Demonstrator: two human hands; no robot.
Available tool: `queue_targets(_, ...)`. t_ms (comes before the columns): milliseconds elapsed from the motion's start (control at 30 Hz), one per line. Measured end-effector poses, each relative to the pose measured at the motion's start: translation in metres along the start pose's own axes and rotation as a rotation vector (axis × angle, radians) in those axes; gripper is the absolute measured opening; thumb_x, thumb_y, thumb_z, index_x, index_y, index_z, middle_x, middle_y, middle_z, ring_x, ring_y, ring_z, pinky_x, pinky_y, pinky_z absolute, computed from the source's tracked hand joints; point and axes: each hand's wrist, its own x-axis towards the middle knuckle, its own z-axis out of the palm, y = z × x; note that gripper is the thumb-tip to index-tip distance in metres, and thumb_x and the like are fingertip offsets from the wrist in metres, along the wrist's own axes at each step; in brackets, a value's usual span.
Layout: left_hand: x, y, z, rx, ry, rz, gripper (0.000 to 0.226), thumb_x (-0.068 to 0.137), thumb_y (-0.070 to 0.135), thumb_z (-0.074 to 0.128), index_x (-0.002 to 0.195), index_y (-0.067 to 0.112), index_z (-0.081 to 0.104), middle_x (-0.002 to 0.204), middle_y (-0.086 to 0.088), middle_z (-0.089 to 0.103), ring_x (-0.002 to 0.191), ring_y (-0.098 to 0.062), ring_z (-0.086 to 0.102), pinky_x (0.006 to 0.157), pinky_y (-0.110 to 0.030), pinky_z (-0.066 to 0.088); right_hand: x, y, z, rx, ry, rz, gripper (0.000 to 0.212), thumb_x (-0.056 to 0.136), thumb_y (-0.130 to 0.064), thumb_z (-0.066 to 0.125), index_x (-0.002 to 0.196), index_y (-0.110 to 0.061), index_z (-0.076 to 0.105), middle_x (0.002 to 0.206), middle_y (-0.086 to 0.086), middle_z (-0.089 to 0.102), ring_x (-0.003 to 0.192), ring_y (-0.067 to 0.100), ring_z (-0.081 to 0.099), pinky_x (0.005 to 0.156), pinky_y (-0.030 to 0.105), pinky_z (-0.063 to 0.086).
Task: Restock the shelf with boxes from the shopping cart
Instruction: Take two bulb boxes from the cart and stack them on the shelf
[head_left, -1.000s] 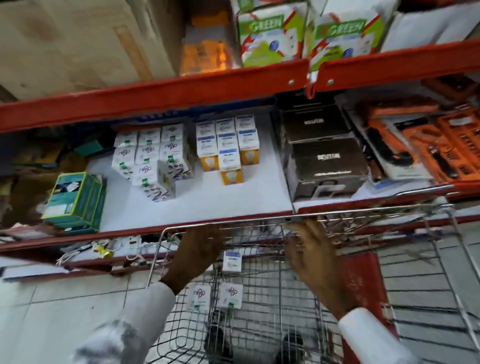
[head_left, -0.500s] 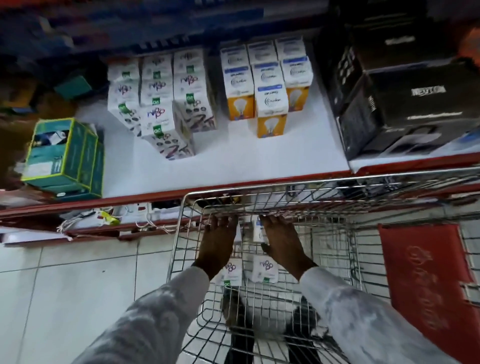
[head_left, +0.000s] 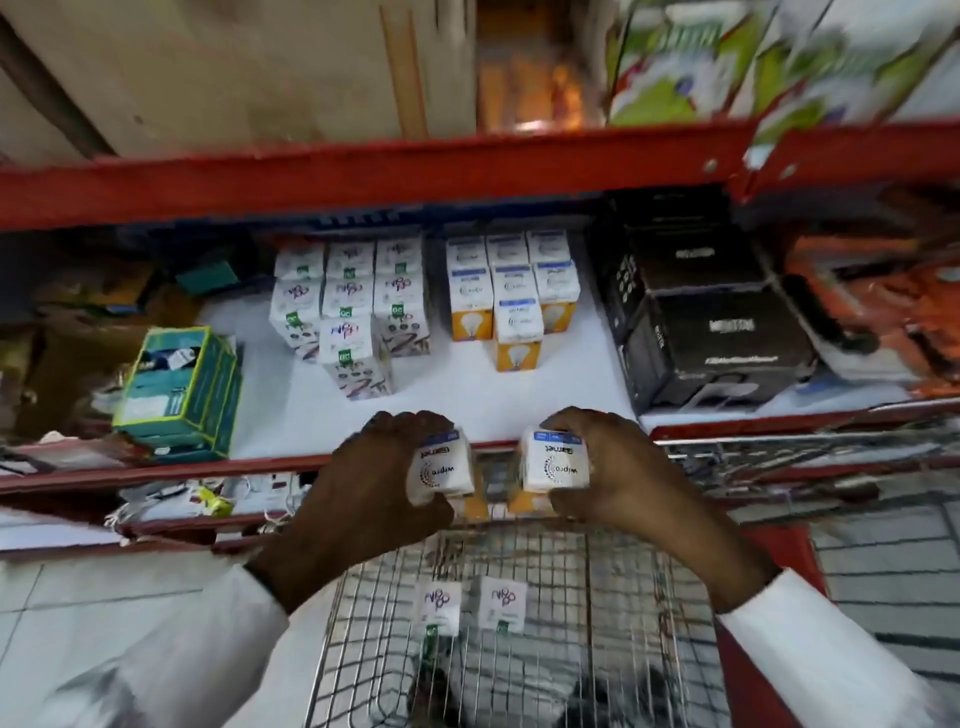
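My left hand (head_left: 363, 486) grips a white and orange bulb box (head_left: 441, 470), held above the front edge of the wire shopping cart (head_left: 613, 597). My right hand (head_left: 618, 467) grips a second, matching bulb box (head_left: 556, 462) right beside it. Both boxes hover just in front of the white shelf (head_left: 467, 395). Two white boxes with purple lettering (head_left: 470, 605) lie in the cart below. On the shelf stand several matching orange bulb boxes (head_left: 511, 301) and several white boxes with purple lettering (head_left: 353, 306).
A green carton (head_left: 179, 387) sits at the shelf's left. Black boxes (head_left: 711, 322) stand at the right, orange packages (head_left: 878, 306) beyond them. A red beam (head_left: 363, 176) crosses above, with green-and-white boxes (head_left: 727, 57) on the upper shelf. Cables (head_left: 208, 496) lie on the lower level.
Both hands reached down into the cart, each closed on a bulb box, and lifted it up to the shelf's front edge. The view tilted back up.
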Motion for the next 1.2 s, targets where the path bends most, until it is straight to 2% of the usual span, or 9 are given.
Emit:
queue_targets(100, 0.024, 0.011, -0.022, -0.016, 0.074, 0.011, 0.079, 0.058, 0.045, 0.072, 0.131, 0.025, 0.052, 0.124, -0.003, 0.061, 0.111, -0.023, 0.058, 0.091, -0.036, 0.052, 0.012, -0.007, -0.043, -0.028, 0.063, -0.015, 0.072, 0.056, -0.027, 0.086, 0.121, -0.026, 0.056, 0.114, -0.003, 0.059, 0.101, 0.015, 0.057, 0.08, 0.027, 0.047)
queue_targets(200, 0.065, 0.008, -0.017, 0.025, 0.129, 0.01, 0.076, 0.06, 0.042, 0.079, 0.128, 0.023, 0.052, 0.122, -0.004, 0.057, 0.112, -0.025, 0.054, 0.09, -0.039, 0.053, 0.038, -0.003, -0.068, -0.103, 0.157, -0.023, 0.075, 0.054, -0.027, 0.088, 0.123, -0.022, 0.058, 0.115, 0.0, 0.053, 0.103, 0.019, 0.055, 0.086, 0.03, 0.047)
queue_targets(333, 0.118, -0.002, 0.007, 0.087, 0.155, -0.022, 0.078, 0.061, 0.035, 0.083, 0.131, 0.018, 0.052, 0.126, -0.009, 0.055, 0.115, -0.031, 0.052, 0.093, -0.044, 0.051, 0.082, 0.012, -0.073, -0.256, 0.247, -0.023, 0.073, 0.056, -0.035, 0.085, 0.123, -0.024, 0.06, 0.115, 0.001, 0.055, 0.106, 0.024, 0.055, 0.083, 0.031, 0.046)
queue_targets(433, 0.143, -0.002, 0.02, 0.132, 0.177, -0.059, 0.076, 0.065, 0.031, 0.082, 0.133, 0.019, 0.052, 0.131, -0.011, 0.056, 0.121, -0.033, 0.048, 0.096, -0.044, 0.048, 0.113, 0.024, -0.069, -0.429, 0.307, -0.037, 0.068, 0.057, -0.043, 0.082, 0.12, -0.025, 0.063, 0.117, 0.001, 0.06, 0.109, 0.026, 0.053, 0.087, 0.035, 0.045)
queue_targets(567, 0.16, 0.001, 0.028, 0.141, 0.199, -0.113, 0.072, 0.07, 0.023, 0.078, 0.135, 0.019, 0.05, 0.132, -0.012, 0.055, 0.124, -0.032, 0.046, 0.096, -0.046, 0.047, 0.14, 0.034, -0.06, -0.529, 0.32, -0.046, 0.059, 0.066, -0.03, 0.074, 0.122, -0.022, 0.061, 0.121, 0.003, 0.062, 0.117, 0.028, 0.048, 0.091, 0.039, 0.041)
queue_targets(767, 0.172, -0.007, 0.039, 0.05, 0.251, -0.094, 0.065, 0.07, 0.016, 0.074, 0.13, 0.018, 0.051, 0.13, -0.01, 0.058, 0.122, -0.031, 0.048, 0.095, -0.048, 0.052, 0.157, 0.039, -0.052, -0.542, 0.291, -0.063, 0.062, 0.069, -0.031, 0.073, 0.127, -0.02, 0.057, 0.126, 0.005, 0.059, 0.119, 0.029, 0.047, 0.097, 0.043, 0.039)
queue_targets(900, 0.173, -0.016, 0.047, 0.038, 0.283, -0.042, 0.057, 0.073, 0.014, 0.072, 0.127, 0.015, 0.054, 0.13, -0.012, 0.058, 0.122, -0.032, 0.051, 0.094, -0.046, 0.053, 0.16, 0.044, -0.043, -0.488, 0.311, -0.11, 0.068, 0.07, -0.027, 0.073, 0.135, -0.019, 0.054, 0.129, 0.005, 0.058, 0.121, 0.027, 0.047, 0.098, 0.041, 0.044)
queue_targets(1100, 0.153, -0.027, 0.049, 0.017, 0.268, 0.017, 0.06, 0.076, 0.014, 0.07, 0.133, 0.013, 0.053, 0.15, -0.013, 0.046, 0.128, -0.038, 0.047, 0.103, -0.048, 0.047, 0.144, 0.045, -0.032, -0.414, 0.324, -0.117, 0.073, 0.074, -0.028, 0.074, 0.14, -0.015, 0.047, 0.14, 0.004, 0.052, 0.122, 0.029, 0.048, 0.1, 0.041, 0.049)
queue_targets(1200, 0.114, -0.028, 0.05, -0.008, 0.307, 0.033, 0.055, 0.079, 0.017, 0.069, 0.132, 0.017, 0.054, 0.149, -0.01, 0.046, 0.129, -0.034, 0.046, 0.102, -0.043, 0.046, 0.11, 0.039, -0.02, -0.382, 0.393, -0.133, 0.068, 0.076, -0.027, 0.073, 0.138, -0.014, 0.05, 0.14, 0.005, 0.053, 0.122, 0.031, 0.051, 0.099, 0.041, 0.049)
